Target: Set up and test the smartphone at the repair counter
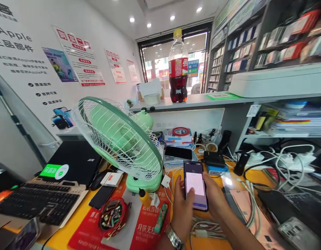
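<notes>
A smartphone (pixel 195 184) with a lit screen, showing a white panel on a dark page, is held up over the desk between both hands. My left hand (pixel 182 201), with a metal watch at its wrist, grips the phone's left edge, its thumb over the lower screen and slightly blurred. Along the right edge, my right hand (pixel 214 192) is closed on the same phone. Bundled white cables (pixel 208 227) lie below the hands. Behind the phone, another dark phone (pixel 178 152) rests flat near a stack of books.
A green fan (pixel 121 139) stands left of the hands. Nearby are a red bowl of small items (pixel 113 216), a yellow bottle (pixel 144 197) and a keyboard (pixel 40 203). Cables and a power strip (pixel 277 159) crowd the right. A cola bottle (pixel 178 69) tops the ledge.
</notes>
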Available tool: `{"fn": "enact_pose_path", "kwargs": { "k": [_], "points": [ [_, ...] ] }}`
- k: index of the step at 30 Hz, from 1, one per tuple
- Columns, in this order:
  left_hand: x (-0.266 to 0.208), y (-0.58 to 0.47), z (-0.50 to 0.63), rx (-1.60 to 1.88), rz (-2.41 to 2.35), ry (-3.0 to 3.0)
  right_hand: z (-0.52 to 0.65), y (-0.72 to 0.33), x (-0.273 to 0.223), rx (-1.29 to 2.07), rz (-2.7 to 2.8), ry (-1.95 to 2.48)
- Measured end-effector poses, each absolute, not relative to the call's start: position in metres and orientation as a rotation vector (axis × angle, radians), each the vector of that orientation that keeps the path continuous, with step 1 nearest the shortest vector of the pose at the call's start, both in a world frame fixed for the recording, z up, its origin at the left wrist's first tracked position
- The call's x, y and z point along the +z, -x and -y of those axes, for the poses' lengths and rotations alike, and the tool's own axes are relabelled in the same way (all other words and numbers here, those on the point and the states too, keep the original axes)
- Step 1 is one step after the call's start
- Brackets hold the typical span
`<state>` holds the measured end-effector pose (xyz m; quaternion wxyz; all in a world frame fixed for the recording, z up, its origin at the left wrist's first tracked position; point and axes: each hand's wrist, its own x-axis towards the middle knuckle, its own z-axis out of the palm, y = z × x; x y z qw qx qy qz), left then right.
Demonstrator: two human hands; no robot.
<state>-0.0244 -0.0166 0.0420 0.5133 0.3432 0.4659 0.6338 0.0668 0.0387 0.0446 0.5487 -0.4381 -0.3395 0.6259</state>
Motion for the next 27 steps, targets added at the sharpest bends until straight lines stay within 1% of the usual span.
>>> {"fn": "enact_pose_path", "kwargs": {
  "k": [3,6,15,18,24,27],
  "points": [
    [0.035,0.029,-0.004,1.299,-0.837,-0.730,-0.058,-0.079,0.040,1.518,0.705,1.023],
    [0.028,0.040,-0.011,1.105,-0.772,-0.716,-0.058,-0.082,0.034,1.554,0.761,0.980],
    [0.016,0.045,-0.005,1.194,-0.798,-0.804,-0.044,-0.077,0.024,1.735,0.798,0.858],
    [0.014,0.043,-0.002,1.225,-0.829,-0.836,-0.041,-0.076,0.024,1.727,0.800,0.845],
    [0.018,0.042,0.001,1.194,-0.884,-0.875,-0.036,-0.075,0.029,1.841,0.724,0.813],
    [0.020,0.042,0.001,1.177,-0.896,-0.887,-0.035,-0.074,0.031,1.839,0.702,0.810]
  ]
}}
